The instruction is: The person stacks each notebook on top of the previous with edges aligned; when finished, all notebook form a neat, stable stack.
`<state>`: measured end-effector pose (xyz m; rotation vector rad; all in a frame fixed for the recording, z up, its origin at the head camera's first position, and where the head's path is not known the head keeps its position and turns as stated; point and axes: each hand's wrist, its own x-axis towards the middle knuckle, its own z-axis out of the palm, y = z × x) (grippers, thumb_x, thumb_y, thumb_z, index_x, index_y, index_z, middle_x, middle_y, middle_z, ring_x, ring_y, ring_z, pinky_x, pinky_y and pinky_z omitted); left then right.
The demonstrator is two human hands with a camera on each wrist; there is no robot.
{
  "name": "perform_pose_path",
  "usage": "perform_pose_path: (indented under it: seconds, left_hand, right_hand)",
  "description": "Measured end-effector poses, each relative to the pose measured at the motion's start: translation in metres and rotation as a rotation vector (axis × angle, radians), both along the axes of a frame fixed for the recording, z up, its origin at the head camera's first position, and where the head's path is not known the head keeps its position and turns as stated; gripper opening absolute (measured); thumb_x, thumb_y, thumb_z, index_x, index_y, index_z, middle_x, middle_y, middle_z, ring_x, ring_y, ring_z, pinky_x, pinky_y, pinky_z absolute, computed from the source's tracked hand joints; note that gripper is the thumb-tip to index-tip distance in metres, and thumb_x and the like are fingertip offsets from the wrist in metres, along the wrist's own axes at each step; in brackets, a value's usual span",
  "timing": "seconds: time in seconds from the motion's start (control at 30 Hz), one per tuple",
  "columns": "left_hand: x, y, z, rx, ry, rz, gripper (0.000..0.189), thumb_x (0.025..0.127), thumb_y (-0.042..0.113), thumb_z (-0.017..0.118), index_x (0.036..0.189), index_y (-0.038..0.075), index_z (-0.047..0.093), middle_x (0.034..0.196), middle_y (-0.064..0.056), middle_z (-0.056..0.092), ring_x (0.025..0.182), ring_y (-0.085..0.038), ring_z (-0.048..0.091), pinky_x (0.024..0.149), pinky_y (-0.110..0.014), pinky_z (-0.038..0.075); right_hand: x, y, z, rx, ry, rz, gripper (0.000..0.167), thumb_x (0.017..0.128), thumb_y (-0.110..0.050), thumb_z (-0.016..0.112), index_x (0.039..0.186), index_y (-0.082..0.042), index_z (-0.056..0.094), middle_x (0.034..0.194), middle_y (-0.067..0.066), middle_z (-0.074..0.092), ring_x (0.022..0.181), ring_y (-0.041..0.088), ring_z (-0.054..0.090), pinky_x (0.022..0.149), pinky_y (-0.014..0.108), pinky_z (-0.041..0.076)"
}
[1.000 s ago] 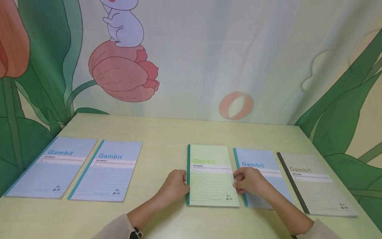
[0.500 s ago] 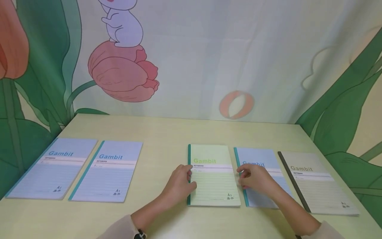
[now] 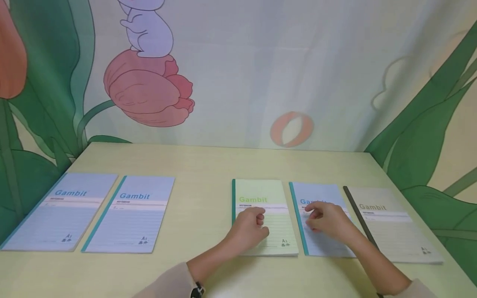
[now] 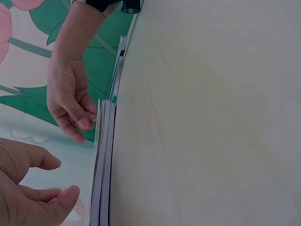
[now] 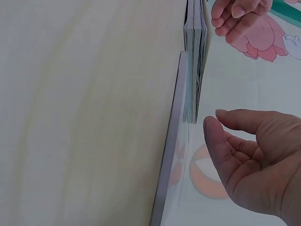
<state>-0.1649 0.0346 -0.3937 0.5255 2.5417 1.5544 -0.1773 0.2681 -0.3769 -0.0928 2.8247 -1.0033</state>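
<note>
Left hand (image 3: 247, 228): being held over the green notebook (image 3: 257, 188); fingers loosely bent, thumb being held apart; nothing is being gripped.
Right hand (image 3: 329, 219): being held over the right-hand blue notebook (image 3: 322, 191); fingers partly curled, a narrow gap being left to the thumb; nothing is being gripped.
Contact: cannot be told for either hand.
Green notebook: being supported flat by the table (image 3: 203, 165), at five o'clock from the head view's centre.
Three o'clock from it: grey notebook (image 3: 395, 236) being seen beyond the right-hand blue notebook.
Nine o'clock: two blue notebooks (image 3: 128, 219) being seen, well apart from it.
</note>
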Motion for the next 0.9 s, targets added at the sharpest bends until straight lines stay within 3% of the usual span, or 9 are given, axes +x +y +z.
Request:
perform_pose_path:
  seconds: [0.43,0.73,0.83,0.9]
  left_hand:
    - [0.002,0.04,0.002,0.015,-0.061,-0.077,0.039,0.075,-0.007,0.061,0.113,-0.013,0.056,0.083,-0.006,0.055,0.072,-0.01,0.047,0.062,-0.018,0.042]
    - [0.003,0.05,0.013,0.014,-0.1,-0.064,0.042,0.075,-0.005,0.063,0.116,-0.012,0.056,0.093,-0.01,0.06,0.078,-0.012,0.053,0.07,-0.021,0.048]
    - [0.003,0.053,0.013,0.008,-0.103,-0.065,0.042,0.074,-0.006,0.063,0.114,-0.012,0.057,0.091,-0.011,0.06,0.075,-0.011,0.052,0.067,-0.02,0.047]
    - [0.003,0.056,0.014,0.004,-0.103,-0.072,0.039,0.073,-0.008,0.061,0.111,-0.012,0.058,0.084,-0.008,0.059,0.063,-0.01,0.048,0.057,-0.018,0.043]
  right_hand:
    - [0.006,0.025,0.002,0.131,0.012,0.004,0.035,0.078,-0.005,0.068,0.11,0.005,0.059,0.077,0.002,0.057,0.067,0.015,0.052,0.058,0.028,0.044]
    - [0.013,0.047,0.007,0.134,-0.001,-0.051,0.041,0.079,-0.008,0.069,0.114,0.008,0.056,0.082,0.005,0.057,0.067,0.015,0.056,0.059,0.03,0.047]
    - [0.014,0.052,0.007,0.159,0.002,-0.06,0.041,0.079,-0.008,0.068,0.114,0.009,0.056,0.082,0.005,0.058,0.068,0.016,0.056,0.06,0.03,0.047]
    - [0.013,0.056,0.007,0.177,0.002,-0.063,0.041,0.079,-0.009,0.068,0.113,0.01,0.056,0.082,0.006,0.058,0.069,0.017,0.055,0.06,0.031,0.046]
